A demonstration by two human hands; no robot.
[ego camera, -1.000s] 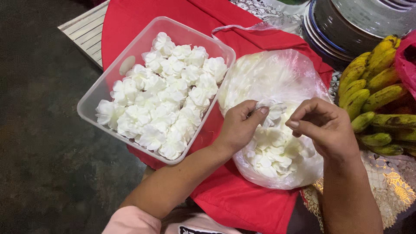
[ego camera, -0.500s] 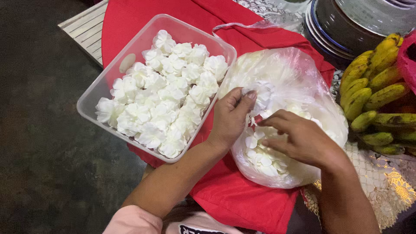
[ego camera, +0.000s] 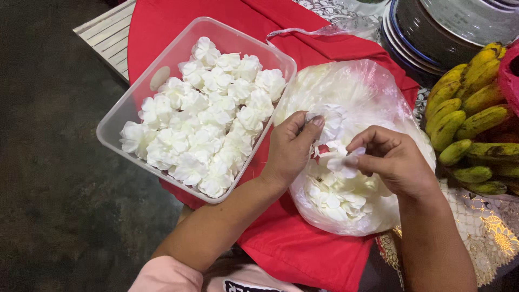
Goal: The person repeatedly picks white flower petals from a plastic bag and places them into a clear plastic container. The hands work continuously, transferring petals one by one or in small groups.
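Left hand [ego camera: 289,148] and right hand [ego camera: 392,162] meet, fingertips pinched together.

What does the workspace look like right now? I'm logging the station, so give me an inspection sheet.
Surface: red cloth over a round table, lace cover at the right edge.
Job's things: clear plastic bag of loose white flowers; clear tub packed with folded white flowers.
Clutter: bunch of bananas; stack of plates at the top right.
Hands: left hand at the bag's mouth, fingers on a flower; right hand pinching a white flower.
Cables: nothing seen.
Surroundings: dark floor; white slatted board at the top left.
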